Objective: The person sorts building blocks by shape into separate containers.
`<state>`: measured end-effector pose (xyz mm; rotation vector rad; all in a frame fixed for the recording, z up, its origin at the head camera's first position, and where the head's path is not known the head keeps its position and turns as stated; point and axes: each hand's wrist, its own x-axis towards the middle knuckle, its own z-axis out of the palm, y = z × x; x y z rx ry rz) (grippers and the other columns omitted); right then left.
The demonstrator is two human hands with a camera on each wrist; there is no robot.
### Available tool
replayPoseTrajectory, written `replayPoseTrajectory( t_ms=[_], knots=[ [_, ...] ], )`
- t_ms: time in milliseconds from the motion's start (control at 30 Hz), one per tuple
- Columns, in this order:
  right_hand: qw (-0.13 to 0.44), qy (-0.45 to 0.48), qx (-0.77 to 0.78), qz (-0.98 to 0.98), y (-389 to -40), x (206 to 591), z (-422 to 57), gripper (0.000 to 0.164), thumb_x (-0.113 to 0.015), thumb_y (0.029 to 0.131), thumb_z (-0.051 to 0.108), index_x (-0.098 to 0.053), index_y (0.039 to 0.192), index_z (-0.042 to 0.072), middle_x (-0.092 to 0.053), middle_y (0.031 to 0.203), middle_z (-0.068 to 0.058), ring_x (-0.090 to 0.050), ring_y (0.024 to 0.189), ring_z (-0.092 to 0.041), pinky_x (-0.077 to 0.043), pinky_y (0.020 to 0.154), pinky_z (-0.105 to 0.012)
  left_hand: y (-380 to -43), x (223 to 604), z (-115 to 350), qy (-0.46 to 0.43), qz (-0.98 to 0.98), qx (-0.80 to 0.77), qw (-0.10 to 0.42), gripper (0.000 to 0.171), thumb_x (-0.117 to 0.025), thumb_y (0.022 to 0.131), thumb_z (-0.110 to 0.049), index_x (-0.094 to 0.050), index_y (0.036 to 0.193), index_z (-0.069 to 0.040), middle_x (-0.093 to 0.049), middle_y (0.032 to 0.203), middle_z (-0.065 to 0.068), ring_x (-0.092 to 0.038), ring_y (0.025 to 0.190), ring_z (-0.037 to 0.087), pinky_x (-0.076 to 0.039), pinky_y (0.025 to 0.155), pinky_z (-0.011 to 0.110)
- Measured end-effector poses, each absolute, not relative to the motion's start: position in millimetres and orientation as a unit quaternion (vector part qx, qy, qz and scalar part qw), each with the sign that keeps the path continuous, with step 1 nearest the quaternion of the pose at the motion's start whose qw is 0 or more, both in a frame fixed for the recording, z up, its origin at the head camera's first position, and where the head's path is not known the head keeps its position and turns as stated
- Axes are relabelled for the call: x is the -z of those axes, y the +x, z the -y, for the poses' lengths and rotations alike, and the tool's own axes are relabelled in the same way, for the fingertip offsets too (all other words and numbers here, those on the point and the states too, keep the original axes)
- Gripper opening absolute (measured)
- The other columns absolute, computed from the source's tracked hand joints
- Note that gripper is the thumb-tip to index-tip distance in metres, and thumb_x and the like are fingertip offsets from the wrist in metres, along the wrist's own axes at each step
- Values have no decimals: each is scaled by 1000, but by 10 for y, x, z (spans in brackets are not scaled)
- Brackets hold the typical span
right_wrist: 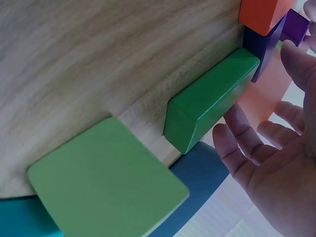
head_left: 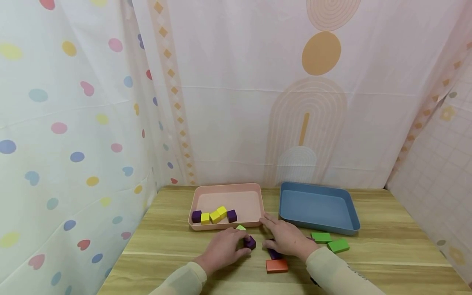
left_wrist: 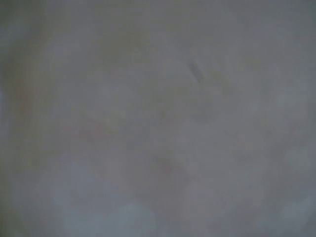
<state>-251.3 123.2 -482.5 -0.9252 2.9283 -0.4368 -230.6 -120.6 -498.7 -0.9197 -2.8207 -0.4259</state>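
Observation:
My left hand (head_left: 224, 248) pinches a purple cube (head_left: 250, 242) between thumb and finger, low over the table in front of the pink tray (head_left: 254, 196). A light green block (head_left: 241, 228) peeks out behind those fingers. My right hand (head_left: 288, 237) has its fingers loosely spread, reaching toward the pink tray's near right corner; its palm holds nothing in the right wrist view. Partly under it lies a dark purple block (head_left: 274, 254), with an orange block (head_left: 276, 266) just nearer. The left wrist view is a grey blur.
Yellow cubes (head_left: 205, 218) and purple cubes (head_left: 197, 216) line the pink tray's near side. A blue tray (head_left: 317, 205) stands to the right. Two green blocks (head_left: 321, 237) lie before it. A small dark thing (head_left: 314, 281) shows beside the right sleeve.

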Motion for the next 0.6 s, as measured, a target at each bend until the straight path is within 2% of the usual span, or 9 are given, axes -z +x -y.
replayPoseTrajectory(
  t_ms=[167,333,600],
  knots=[
    [19,-299,140,-944,-2519,4833,-1234,74,-69,92,45,-42,151,11,-36,156,-13,-55,124,-35,-44,100,-51,-2311,4994,1174,-298,941,143,75,33,-74,85,-50,-70,107,-25,-68,96,-11,-54,82,6,-48,67,29],
    [17,-302,143,-942,-2515,4829,-1236,73,-69,92,43,-41,151,10,-36,156,-14,-56,123,-35,-45,99,-51,-2303,5008,1133,-296,940,135,104,33,-75,85,-51,-70,104,-25,-70,96,-11,-61,90,13,-51,71,33],
    [22,-302,149,-941,-2502,4820,-1238,72,-69,93,42,-41,151,10,-36,156,-15,-55,123,-35,-45,98,-51,-2284,5031,1104,-294,939,134,118,26,-76,86,-45,-68,100,-25,-68,93,-13,-56,80,8,-48,65,28]
  ],
)
